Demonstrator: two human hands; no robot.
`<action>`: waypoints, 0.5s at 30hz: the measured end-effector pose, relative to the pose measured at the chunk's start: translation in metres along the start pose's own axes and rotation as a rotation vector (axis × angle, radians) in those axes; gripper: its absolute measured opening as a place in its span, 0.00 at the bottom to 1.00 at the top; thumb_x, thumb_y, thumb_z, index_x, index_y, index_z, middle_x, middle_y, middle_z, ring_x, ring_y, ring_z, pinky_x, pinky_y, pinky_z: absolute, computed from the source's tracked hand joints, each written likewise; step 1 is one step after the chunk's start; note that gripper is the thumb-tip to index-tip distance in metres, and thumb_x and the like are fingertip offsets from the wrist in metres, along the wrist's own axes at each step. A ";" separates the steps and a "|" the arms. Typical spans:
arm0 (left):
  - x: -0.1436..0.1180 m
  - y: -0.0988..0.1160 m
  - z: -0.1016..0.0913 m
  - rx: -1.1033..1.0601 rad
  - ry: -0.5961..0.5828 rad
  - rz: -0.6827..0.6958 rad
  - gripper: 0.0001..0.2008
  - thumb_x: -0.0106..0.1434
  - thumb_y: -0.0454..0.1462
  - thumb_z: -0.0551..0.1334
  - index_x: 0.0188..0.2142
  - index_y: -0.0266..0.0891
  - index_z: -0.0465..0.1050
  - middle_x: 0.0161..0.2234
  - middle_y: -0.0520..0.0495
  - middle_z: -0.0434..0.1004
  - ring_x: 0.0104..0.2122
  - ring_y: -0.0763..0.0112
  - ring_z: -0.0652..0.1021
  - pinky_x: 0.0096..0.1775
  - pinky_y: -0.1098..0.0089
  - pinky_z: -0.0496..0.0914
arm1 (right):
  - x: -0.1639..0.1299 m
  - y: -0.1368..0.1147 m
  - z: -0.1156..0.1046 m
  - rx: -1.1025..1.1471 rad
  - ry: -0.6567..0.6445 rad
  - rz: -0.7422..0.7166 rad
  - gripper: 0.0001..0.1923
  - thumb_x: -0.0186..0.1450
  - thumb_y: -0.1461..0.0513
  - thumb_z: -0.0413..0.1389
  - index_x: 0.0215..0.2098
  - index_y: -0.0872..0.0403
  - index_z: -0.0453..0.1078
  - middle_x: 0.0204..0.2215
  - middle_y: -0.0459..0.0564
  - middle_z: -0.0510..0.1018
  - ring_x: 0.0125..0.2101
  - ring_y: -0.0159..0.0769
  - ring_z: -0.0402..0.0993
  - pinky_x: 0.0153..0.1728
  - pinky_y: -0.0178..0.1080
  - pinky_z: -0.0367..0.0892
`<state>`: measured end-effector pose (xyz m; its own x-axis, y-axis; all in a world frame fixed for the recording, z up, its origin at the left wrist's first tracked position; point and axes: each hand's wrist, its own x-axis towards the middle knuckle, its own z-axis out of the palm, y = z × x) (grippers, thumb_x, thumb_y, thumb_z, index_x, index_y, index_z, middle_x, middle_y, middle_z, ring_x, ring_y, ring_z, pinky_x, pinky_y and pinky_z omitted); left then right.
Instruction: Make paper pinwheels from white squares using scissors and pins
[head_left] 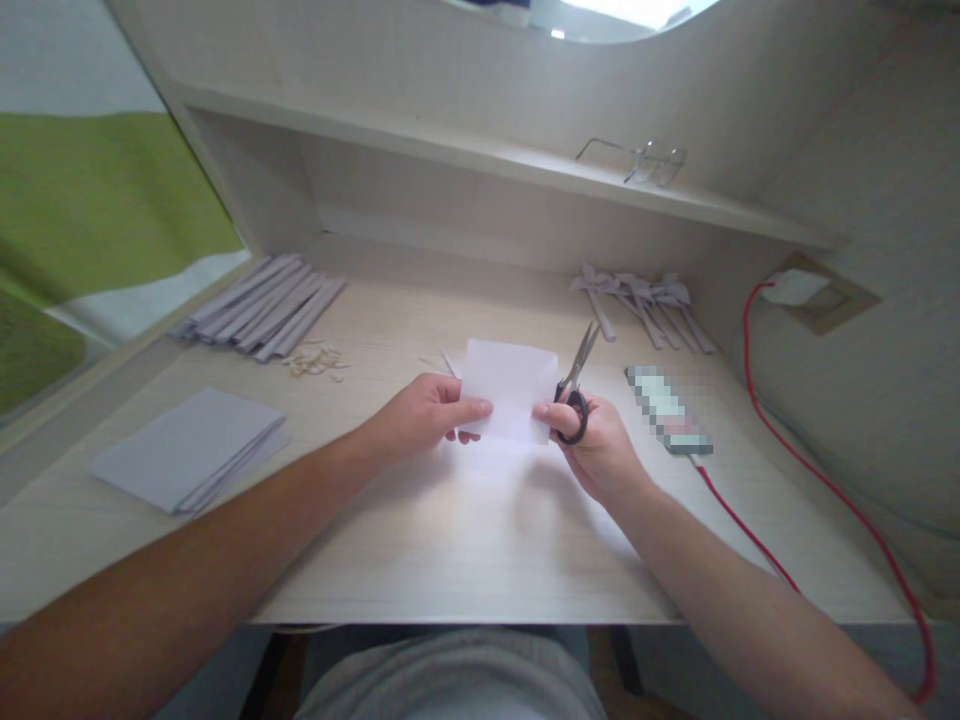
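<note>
A small, nearly square sheet of white paper (511, 388) is held up over the desk between my two hands. My left hand (444, 408) pinches its left edge, thumb on the near face. On the opposite edge, my right hand (589, 430) grips the paper with the thumb in front. A pair of black-handled scissors (576, 385) also sits in my right hand, a handle loop around the thumb and the blades pointing up and away, slightly apart. Thin pale slivers (448, 363) show just behind the paper's left side; what they belong to is partly hidden.
Several rolled paper sticks (262, 305) are piled at the back left, near scattered rubber bands (319, 360). Folded sheets (191, 450) lie at left. Paper pinwheel-like pieces on sticks (641, 300) rest back right. A phone (667, 410) with a red cable (750, 540) lies right; glasses (652, 163) sit on the shelf.
</note>
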<state>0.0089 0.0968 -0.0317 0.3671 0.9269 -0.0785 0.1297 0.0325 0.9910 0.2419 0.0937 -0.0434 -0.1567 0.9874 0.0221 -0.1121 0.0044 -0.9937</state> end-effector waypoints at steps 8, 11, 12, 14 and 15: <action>-0.001 0.008 -0.003 -0.005 0.133 0.072 0.16 0.57 0.47 0.66 0.24 0.36 0.74 0.19 0.51 0.72 0.20 0.73 0.70 0.25 0.72 0.64 | -0.001 -0.002 0.004 -0.105 -0.076 0.082 0.12 0.57 0.56 0.70 0.25 0.56 0.76 0.21 0.46 0.77 0.23 0.32 0.70 0.29 0.36 0.62; 0.000 0.009 -0.006 0.009 0.247 0.122 0.16 0.58 0.46 0.65 0.23 0.36 0.72 0.18 0.52 0.70 0.20 0.74 0.69 0.24 0.72 0.62 | 0.001 -0.007 0.003 -0.146 -0.090 0.081 0.14 0.59 0.54 0.68 0.29 0.56 0.77 0.25 0.48 0.80 0.25 0.32 0.71 0.29 0.36 0.63; 0.000 0.009 -0.007 0.010 0.285 0.136 0.16 0.58 0.46 0.65 0.22 0.37 0.71 0.18 0.53 0.69 0.20 0.75 0.69 0.24 0.72 0.62 | 0.002 -0.008 0.002 -0.169 -0.107 0.098 0.15 0.60 0.52 0.67 0.29 0.56 0.77 0.27 0.49 0.80 0.25 0.32 0.71 0.29 0.36 0.64; 0.000 0.009 -0.010 0.015 0.357 0.167 0.16 0.60 0.46 0.64 0.22 0.38 0.69 0.18 0.53 0.69 0.19 0.75 0.68 0.24 0.72 0.62 | 0.003 -0.012 0.000 -0.242 -0.173 0.144 0.17 0.61 0.50 0.66 0.30 0.56 0.77 0.28 0.50 0.80 0.26 0.33 0.71 0.29 0.36 0.63; -0.001 0.010 -0.012 0.025 0.392 0.186 0.16 0.60 0.45 0.64 0.22 0.38 0.68 0.18 0.53 0.68 0.19 0.75 0.68 0.24 0.72 0.61 | 0.003 -0.013 -0.001 -0.283 -0.220 0.166 0.17 0.62 0.50 0.65 0.31 0.56 0.77 0.27 0.49 0.79 0.25 0.33 0.70 0.29 0.36 0.63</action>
<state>-0.0012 0.1011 -0.0208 0.0096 0.9882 0.1529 0.1189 -0.1530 0.9811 0.2441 0.0964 -0.0303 -0.3600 0.9210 -0.1491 0.2029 -0.0787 -0.9760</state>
